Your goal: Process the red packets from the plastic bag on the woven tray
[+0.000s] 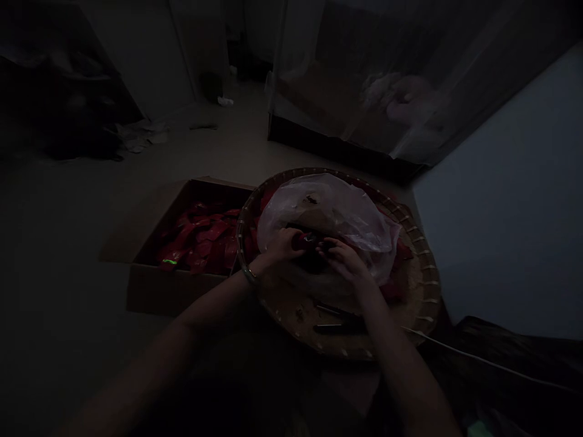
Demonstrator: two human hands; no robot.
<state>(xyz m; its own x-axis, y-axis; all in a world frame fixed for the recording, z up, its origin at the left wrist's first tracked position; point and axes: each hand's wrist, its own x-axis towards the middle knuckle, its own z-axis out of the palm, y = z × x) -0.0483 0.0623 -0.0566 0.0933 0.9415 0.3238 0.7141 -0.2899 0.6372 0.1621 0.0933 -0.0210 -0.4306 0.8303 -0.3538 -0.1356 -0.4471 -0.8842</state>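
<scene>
The scene is very dark. My left hand (pixel 281 246) and my right hand (pixel 342 260) meet over a round woven basket tray (pixel 423 285), fingers curled around a small red packet (pixel 304 241) held between them. Just behind the hands a crumpled clear plastic bag (pixel 334 209) lies in the tray. More red packets (pixel 395 285) lie along the tray's right side. A bracelet sits on my left wrist. A dark tool, perhaps scissors (pixel 334 320), rests on the tray's near part.
Left of the tray stands an open cardboard box (pixel 150 285) holding several red packets (pixel 200 240). A plastic-covered cabinet (pixel 364 91) stands behind. A pale wall (pixel 510 212) is on the right, and a white cable (pixel 478 358) runs by the tray.
</scene>
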